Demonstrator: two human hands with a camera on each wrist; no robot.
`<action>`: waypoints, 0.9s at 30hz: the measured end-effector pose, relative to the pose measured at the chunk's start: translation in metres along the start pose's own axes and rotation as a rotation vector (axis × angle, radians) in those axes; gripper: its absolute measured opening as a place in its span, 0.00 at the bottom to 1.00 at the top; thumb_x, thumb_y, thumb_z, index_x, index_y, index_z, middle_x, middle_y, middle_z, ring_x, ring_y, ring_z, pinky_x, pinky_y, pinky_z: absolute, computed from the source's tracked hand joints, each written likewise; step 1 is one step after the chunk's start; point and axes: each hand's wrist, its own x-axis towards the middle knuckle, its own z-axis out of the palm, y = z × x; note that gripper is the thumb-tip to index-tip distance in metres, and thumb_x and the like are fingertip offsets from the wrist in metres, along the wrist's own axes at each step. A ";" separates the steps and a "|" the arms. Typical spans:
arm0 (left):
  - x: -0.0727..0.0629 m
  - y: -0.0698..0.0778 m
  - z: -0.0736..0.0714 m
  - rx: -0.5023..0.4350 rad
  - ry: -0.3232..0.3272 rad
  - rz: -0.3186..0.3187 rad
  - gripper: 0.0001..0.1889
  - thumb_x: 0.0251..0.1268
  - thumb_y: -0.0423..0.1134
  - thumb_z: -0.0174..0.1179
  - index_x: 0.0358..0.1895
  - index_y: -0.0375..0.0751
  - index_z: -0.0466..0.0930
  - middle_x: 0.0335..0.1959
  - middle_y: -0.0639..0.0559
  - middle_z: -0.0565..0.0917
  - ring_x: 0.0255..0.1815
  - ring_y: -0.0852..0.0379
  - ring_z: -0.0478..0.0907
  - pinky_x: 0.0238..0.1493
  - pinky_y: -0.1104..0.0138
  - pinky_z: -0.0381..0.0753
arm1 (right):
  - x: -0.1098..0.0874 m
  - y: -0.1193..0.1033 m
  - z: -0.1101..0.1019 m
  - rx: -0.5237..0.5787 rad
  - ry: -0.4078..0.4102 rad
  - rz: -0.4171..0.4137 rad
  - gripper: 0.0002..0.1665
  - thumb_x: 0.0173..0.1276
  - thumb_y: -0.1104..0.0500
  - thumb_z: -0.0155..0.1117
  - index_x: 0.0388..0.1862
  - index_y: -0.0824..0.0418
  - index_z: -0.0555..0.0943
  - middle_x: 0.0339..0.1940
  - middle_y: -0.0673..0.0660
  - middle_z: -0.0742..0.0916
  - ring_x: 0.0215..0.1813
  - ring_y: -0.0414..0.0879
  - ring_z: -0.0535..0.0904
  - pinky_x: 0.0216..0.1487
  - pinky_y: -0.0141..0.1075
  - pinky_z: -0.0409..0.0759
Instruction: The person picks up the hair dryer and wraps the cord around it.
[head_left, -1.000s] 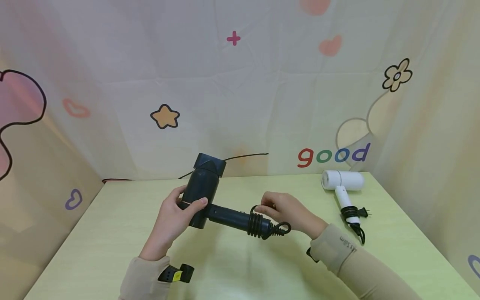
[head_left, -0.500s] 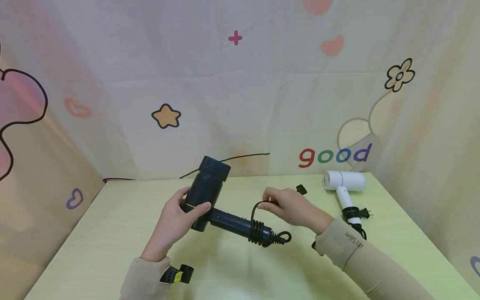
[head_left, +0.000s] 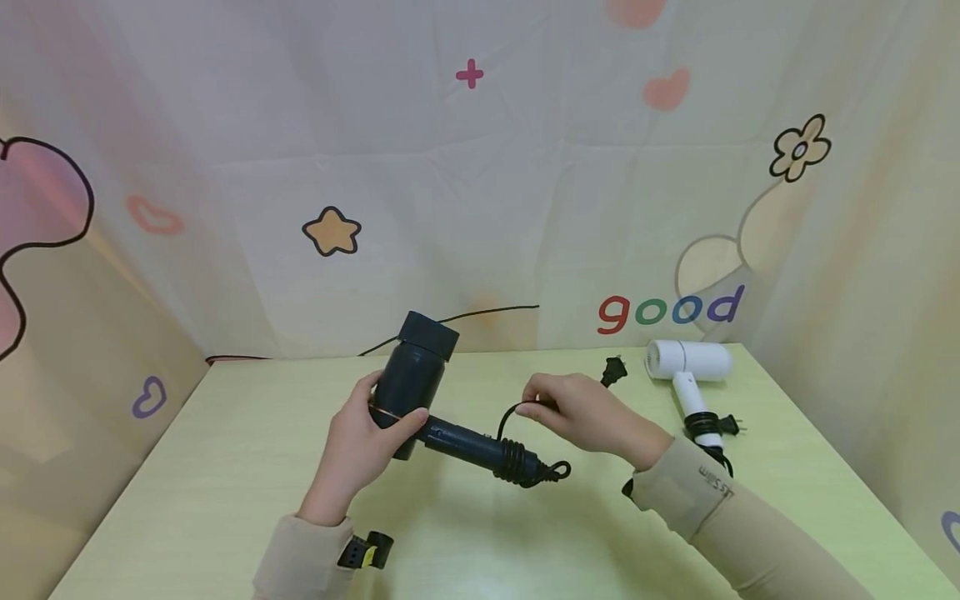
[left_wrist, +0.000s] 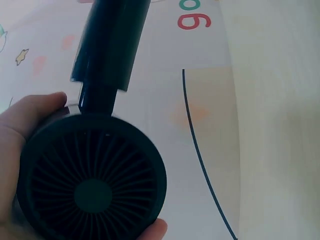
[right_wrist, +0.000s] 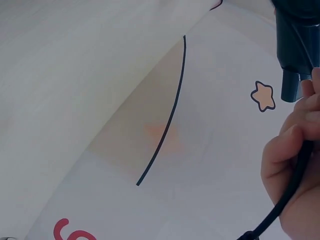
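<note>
A dark blue hair dryer (head_left: 411,375) is held above the table, its handle slanting down to the right. My left hand (head_left: 360,450) grips the dryer's body, thumb across it near the handle joint; in the left wrist view the round vented end (left_wrist: 93,195) faces the camera. Black power cord (head_left: 513,462) is wound several times around the handle's lower end, with a small loop at the tip. My right hand (head_left: 592,421) pinches the cord's free end, which passes through the fingers. Its plug (head_left: 614,370) sticks out beyond that hand. In the right wrist view the cord (right_wrist: 290,192) crosses the palm.
A white hair dryer (head_left: 688,361) lies at the table's back right, its own black cord (head_left: 702,427) wrapped around the handle. The pale table (head_left: 187,500) meets a printed curtain (head_left: 420,167) at its back edge.
My right hand has drawn the cord end up and slightly right, away from the handle. The plug has come into view behind that hand. The left hand and dark dryer have shifted slightly right.
</note>
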 end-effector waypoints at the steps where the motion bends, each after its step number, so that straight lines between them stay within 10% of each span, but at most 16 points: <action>1: 0.000 -0.001 0.001 0.009 0.009 0.005 0.43 0.54 0.53 0.66 0.70 0.44 0.56 0.51 0.39 0.77 0.41 0.47 0.79 0.35 0.61 0.81 | 0.000 -0.001 0.000 0.001 0.002 0.000 0.05 0.67 0.52 0.61 0.35 0.52 0.78 0.20 0.42 0.76 0.20 0.32 0.64 0.25 0.27 0.67; 17: 0.002 -0.003 0.013 0.067 0.175 0.030 0.43 0.57 0.51 0.64 0.72 0.40 0.53 0.55 0.39 0.72 0.48 0.43 0.74 0.42 0.55 0.76 | 0.000 -0.010 0.002 -0.070 0.023 0.031 0.06 0.67 0.55 0.61 0.38 0.55 0.81 0.26 0.43 0.81 0.23 0.33 0.68 0.30 0.28 0.71; 27: 0.003 -0.004 0.019 0.078 0.321 0.119 0.42 0.56 0.50 0.66 0.70 0.38 0.55 0.53 0.39 0.72 0.43 0.46 0.73 0.39 0.58 0.72 | 0.000 -0.012 0.013 0.084 0.066 0.070 0.04 0.67 0.59 0.61 0.38 0.59 0.81 0.29 0.49 0.84 0.27 0.36 0.71 0.30 0.29 0.72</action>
